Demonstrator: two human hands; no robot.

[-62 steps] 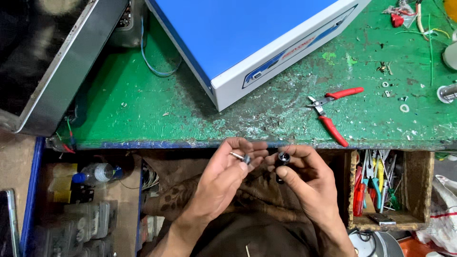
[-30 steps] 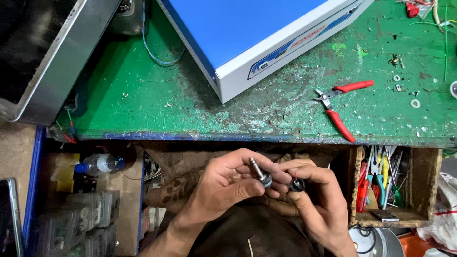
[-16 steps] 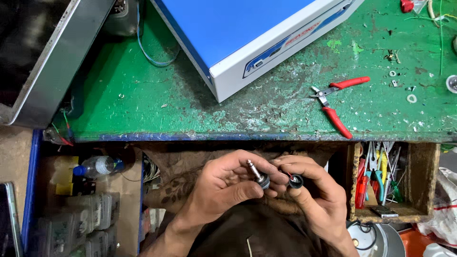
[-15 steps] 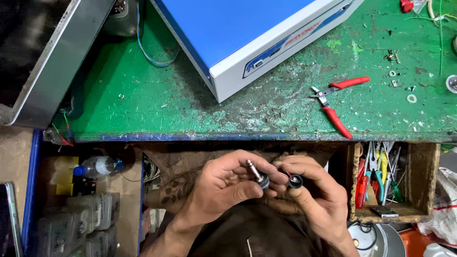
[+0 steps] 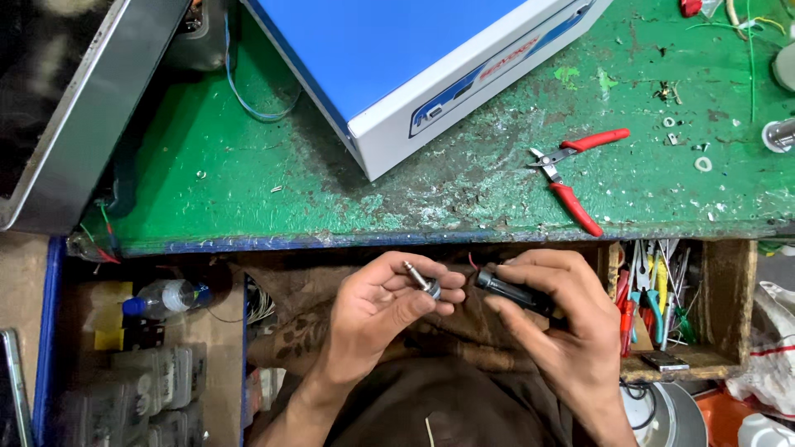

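Single head view, looking steeply down, close over workbench (image 5: 248,165)

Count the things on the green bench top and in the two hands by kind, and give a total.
Metal audio jack plug, in the left hand: 1
Black plug sleeve, in the right hand: 1
Red-handled cutters: 1
Blue and white box unit: 1
Grey metal case: 1
Total: 5
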